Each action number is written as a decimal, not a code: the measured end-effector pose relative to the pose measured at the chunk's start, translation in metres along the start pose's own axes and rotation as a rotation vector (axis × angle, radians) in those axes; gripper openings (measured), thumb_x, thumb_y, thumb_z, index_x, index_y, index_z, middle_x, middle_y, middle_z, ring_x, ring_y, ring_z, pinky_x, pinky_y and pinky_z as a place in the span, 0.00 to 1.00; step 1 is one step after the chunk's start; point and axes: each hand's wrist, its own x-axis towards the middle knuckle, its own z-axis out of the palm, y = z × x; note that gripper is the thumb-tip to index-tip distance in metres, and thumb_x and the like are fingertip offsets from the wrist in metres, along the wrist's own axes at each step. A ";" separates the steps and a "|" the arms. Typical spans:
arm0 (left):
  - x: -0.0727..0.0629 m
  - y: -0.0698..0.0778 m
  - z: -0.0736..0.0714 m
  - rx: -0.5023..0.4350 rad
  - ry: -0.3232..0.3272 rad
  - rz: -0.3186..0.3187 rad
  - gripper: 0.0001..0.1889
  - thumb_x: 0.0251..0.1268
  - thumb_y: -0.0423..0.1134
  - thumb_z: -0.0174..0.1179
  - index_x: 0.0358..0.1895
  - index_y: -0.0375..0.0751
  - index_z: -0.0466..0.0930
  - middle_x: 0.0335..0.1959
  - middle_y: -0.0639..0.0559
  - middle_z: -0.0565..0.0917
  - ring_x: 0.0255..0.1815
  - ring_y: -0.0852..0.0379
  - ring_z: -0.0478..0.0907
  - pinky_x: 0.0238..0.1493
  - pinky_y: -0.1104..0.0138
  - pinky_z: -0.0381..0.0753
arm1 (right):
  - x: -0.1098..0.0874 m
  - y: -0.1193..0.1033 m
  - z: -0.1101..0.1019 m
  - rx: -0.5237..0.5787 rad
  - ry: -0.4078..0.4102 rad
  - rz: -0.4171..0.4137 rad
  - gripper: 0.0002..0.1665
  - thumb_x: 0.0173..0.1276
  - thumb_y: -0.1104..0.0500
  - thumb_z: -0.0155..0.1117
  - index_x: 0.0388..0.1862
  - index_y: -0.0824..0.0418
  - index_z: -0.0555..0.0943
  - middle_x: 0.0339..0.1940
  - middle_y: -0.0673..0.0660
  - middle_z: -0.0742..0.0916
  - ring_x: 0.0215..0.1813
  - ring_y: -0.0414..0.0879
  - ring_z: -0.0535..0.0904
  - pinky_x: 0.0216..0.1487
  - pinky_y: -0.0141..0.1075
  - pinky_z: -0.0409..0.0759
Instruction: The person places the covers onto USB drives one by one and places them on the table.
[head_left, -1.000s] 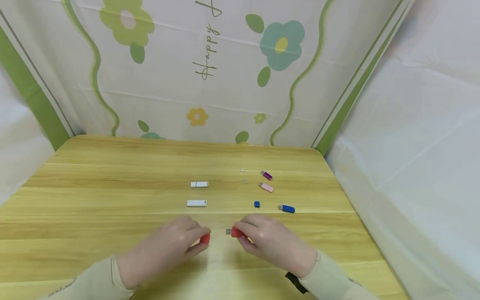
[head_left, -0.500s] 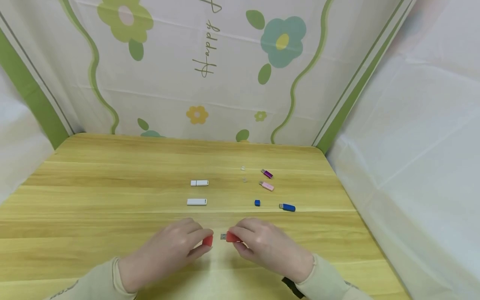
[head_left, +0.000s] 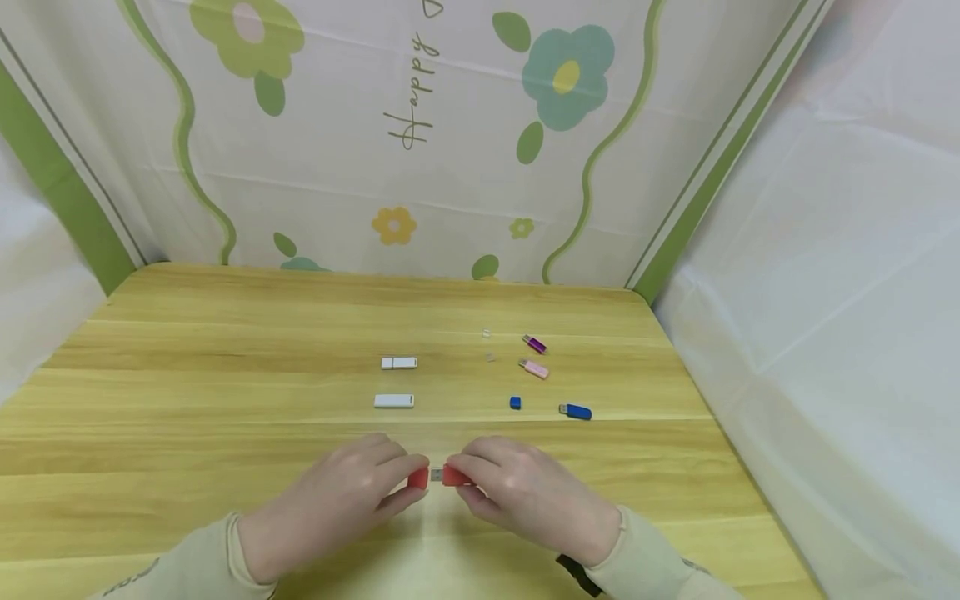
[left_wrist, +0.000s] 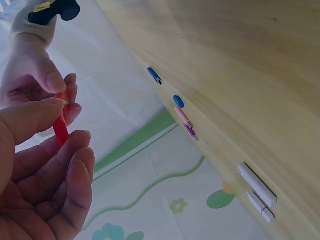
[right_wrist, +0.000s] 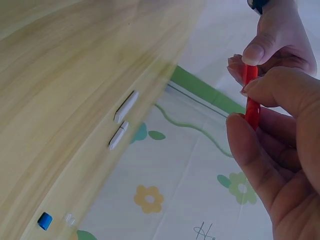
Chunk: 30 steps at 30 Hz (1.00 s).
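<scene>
Low over the front middle of the table, my left hand (head_left: 348, 487) pinches a red USB stick cap (head_left: 418, 477) between thumb and fingers. Facing it, my right hand (head_left: 528, 487) grips the red USB flash drive (head_left: 454, 476) by its body. The drive's bare metal plug (head_left: 437, 474) points left, its tip right at the cap's mouth. In the left wrist view the red cap (left_wrist: 61, 129) shows between thumb and forefinger. From the right wrist, the red drive (right_wrist: 253, 112) lines up end to end with the cap, and fingers partly cover both.
Beyond my hands lie two white USB sticks (head_left: 394, 402), a blue cap (head_left: 515, 403) and a blue flash drive (head_left: 575, 412). Farther back are pink (head_left: 535, 369) and purple (head_left: 536, 344) drives, plus two small clear caps (head_left: 487, 333). A flowered curtain (head_left: 322, 150) hangs behind the table.
My right hand has moved left with the red flash drive, and my left hand slightly right with the cap. The gap between plug and cap has closed to almost nothing.
</scene>
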 end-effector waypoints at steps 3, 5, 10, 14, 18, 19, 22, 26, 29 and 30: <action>0.000 0.000 0.000 0.001 0.001 0.003 0.14 0.47 0.35 0.76 0.37 0.42 0.83 0.27 0.59 0.79 0.26 0.64 0.72 0.29 0.79 0.73 | 0.001 -0.001 0.000 -0.008 0.000 -0.006 0.14 0.57 0.64 0.75 0.43 0.60 0.85 0.37 0.48 0.85 0.37 0.37 0.80 0.43 0.20 0.77; 0.000 0.000 0.000 0.001 0.007 0.005 0.13 0.48 0.35 0.76 0.36 0.42 0.82 0.27 0.60 0.79 0.26 0.64 0.72 0.29 0.79 0.73 | 0.002 -0.002 0.000 -0.002 0.001 -0.005 0.14 0.58 0.64 0.75 0.43 0.61 0.85 0.37 0.48 0.85 0.37 0.37 0.80 0.43 0.21 0.77; 0.000 0.000 -0.001 -0.001 0.023 0.006 0.06 0.60 0.38 0.70 0.35 0.43 0.81 0.27 0.60 0.78 0.26 0.64 0.72 0.28 0.79 0.73 | 0.003 -0.002 0.000 0.004 -0.002 -0.005 0.15 0.58 0.64 0.75 0.44 0.60 0.84 0.38 0.48 0.85 0.38 0.36 0.81 0.43 0.20 0.77; 0.000 -0.001 -0.001 -0.003 0.035 0.003 0.06 0.68 0.41 0.64 0.35 0.44 0.81 0.27 0.60 0.78 0.26 0.64 0.72 0.28 0.78 0.73 | 0.004 -0.003 0.001 0.001 -0.003 -0.012 0.15 0.58 0.64 0.75 0.44 0.60 0.84 0.38 0.48 0.85 0.38 0.36 0.80 0.43 0.20 0.77; -0.001 -0.002 0.000 -0.008 0.047 0.005 0.05 0.67 0.41 0.64 0.35 0.45 0.81 0.27 0.61 0.79 0.26 0.64 0.72 0.28 0.79 0.72 | 0.005 -0.003 0.001 0.012 -0.010 -0.004 0.14 0.59 0.64 0.75 0.44 0.60 0.84 0.38 0.48 0.85 0.37 0.36 0.80 0.42 0.20 0.77; -0.001 -0.002 0.000 -0.011 0.049 0.007 0.06 0.69 0.41 0.63 0.36 0.45 0.81 0.27 0.61 0.79 0.26 0.64 0.72 0.28 0.79 0.72 | 0.006 -0.004 0.001 0.019 -0.012 0.001 0.13 0.59 0.64 0.74 0.43 0.60 0.84 0.38 0.48 0.85 0.38 0.36 0.80 0.42 0.20 0.77; 0.000 -0.003 0.000 -0.016 0.062 0.023 0.10 0.74 0.44 0.56 0.37 0.44 0.82 0.27 0.60 0.80 0.26 0.64 0.72 0.28 0.79 0.72 | 0.006 -0.004 0.003 0.029 -0.016 0.013 0.12 0.60 0.63 0.74 0.43 0.60 0.84 0.38 0.48 0.85 0.38 0.36 0.81 0.43 0.20 0.77; 0.000 -0.002 -0.001 -0.022 0.066 0.031 0.12 0.76 0.44 0.53 0.37 0.42 0.83 0.28 0.59 0.80 0.26 0.64 0.72 0.28 0.79 0.72 | 0.008 -0.005 0.003 0.031 -0.011 0.017 0.12 0.60 0.63 0.74 0.43 0.60 0.85 0.38 0.48 0.85 0.38 0.37 0.81 0.44 0.21 0.77; 0.001 -0.001 -0.002 -0.023 0.068 0.031 0.13 0.76 0.44 0.52 0.37 0.42 0.83 0.28 0.59 0.81 0.26 0.64 0.72 0.28 0.80 0.72 | 0.009 -0.006 0.003 0.026 -0.004 0.012 0.13 0.59 0.63 0.75 0.43 0.61 0.85 0.38 0.48 0.85 0.38 0.37 0.81 0.44 0.21 0.77; 0.001 -0.001 -0.002 -0.024 0.069 0.030 0.14 0.76 0.44 0.52 0.37 0.41 0.83 0.28 0.58 0.81 0.26 0.64 0.72 0.28 0.80 0.72 | 0.010 -0.007 0.002 0.026 -0.002 0.011 0.13 0.59 0.63 0.75 0.43 0.61 0.85 0.38 0.49 0.85 0.38 0.37 0.81 0.44 0.21 0.77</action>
